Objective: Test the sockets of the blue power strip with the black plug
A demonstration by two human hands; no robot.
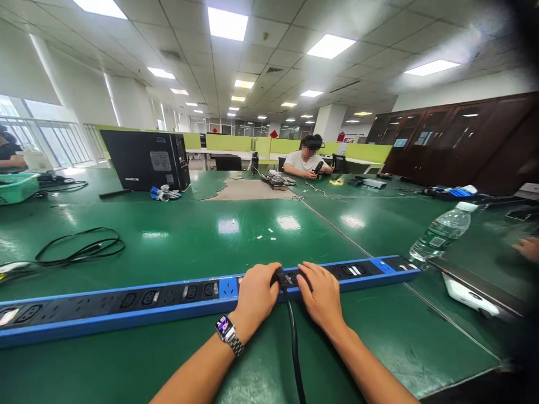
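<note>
A long blue and black power strip (pixel 168 300) lies across the green table (pixel 236 235) in front of me. A black plug (pixel 281 277) with its cable (pixel 293 348) sits in a socket near the strip's middle. My left hand (pixel 256 294), with a watch on the wrist, has its fingers curled over the strip and touches the plug from the left. My right hand (pixel 320 294) rests on the strip just right of the plug, fingers bent down onto it.
A water bottle (pixel 444 230) lies on its side at the right, near a white device (pixel 469 297). A loose black cable (pixel 80 249) coils at the left. A black computer case (pixel 145 160) stands farther back. A person sits at the far table; another hand (pixel 528 248) shows at the right edge.
</note>
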